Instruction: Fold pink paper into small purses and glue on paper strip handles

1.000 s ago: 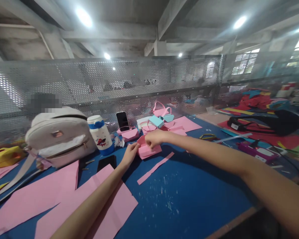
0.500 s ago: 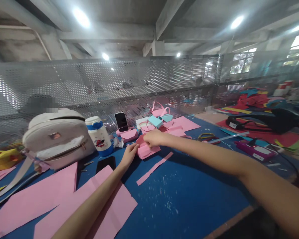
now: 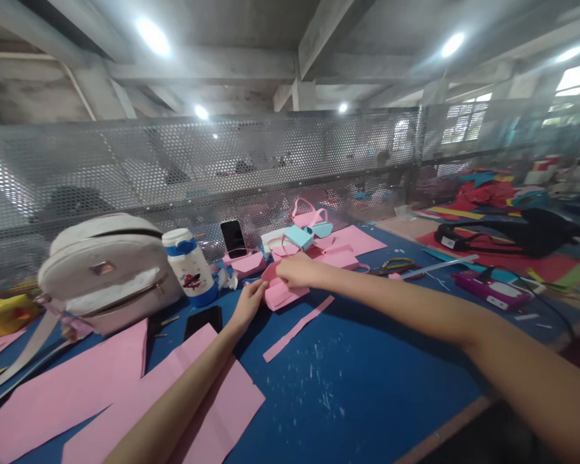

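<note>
Both hands are at a small folded pink paper box on the blue table. My left hand pinches its left edge between thumb and fingers. My right hand is closed at the box's upper side, its fingers curled over the paper; the fingertips are partly hidden. A narrow pink paper strip lies just in front of the box. Behind stand finished-looking little paper bags: a pink one with a handle and a light-blue one. Large pink paper sheets lie under and beside my left forearm.
To the left are a white backpack, a white-and-blue bottle and a dark phone-like slab. A phone leans upright behind. At right lie scissors, a purple device with a cable and a black strapped item. A perforated metal screen borders the back.
The view has shifted slightly. Both hands stay on the pink paper box with almost the same grip, and the strip lies where it was.
</note>
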A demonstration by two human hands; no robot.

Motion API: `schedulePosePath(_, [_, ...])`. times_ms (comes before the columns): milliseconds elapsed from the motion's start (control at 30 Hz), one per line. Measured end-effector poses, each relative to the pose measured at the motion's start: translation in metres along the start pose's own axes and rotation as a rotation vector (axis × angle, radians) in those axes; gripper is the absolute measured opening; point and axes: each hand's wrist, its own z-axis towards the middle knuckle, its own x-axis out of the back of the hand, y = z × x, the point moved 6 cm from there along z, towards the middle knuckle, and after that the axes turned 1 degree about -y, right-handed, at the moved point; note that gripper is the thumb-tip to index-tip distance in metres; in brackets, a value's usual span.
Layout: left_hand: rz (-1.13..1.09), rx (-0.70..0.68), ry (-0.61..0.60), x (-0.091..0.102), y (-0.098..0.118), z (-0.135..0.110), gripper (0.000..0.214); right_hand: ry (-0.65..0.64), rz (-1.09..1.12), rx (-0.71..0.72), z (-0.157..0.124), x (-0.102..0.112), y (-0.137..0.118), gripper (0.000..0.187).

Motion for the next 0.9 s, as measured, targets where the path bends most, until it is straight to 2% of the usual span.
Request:
schedulePosePath(200, [-0.001, 0.012, -0.011, 0.0, -0.001, 0.0, 0.028, 0.06, 0.014, 0.002, -0.001, 0.0, -0.002, 0.022])
schedulePosePath(433, [-0.012, 0.015, -0.038, -0.003, 0.0, 0.0, 0.028, 0.106, 0.017, 0.001, 0.002, -0.009, 0.001, 0.019])
schedulePosePath(900, [0.003, 0.009, -0.012, -0.001, 0.002, -0.002, 0.027, 0.163, 0.047, -0.037, 0.004, -0.018, 0.005, 0.019])
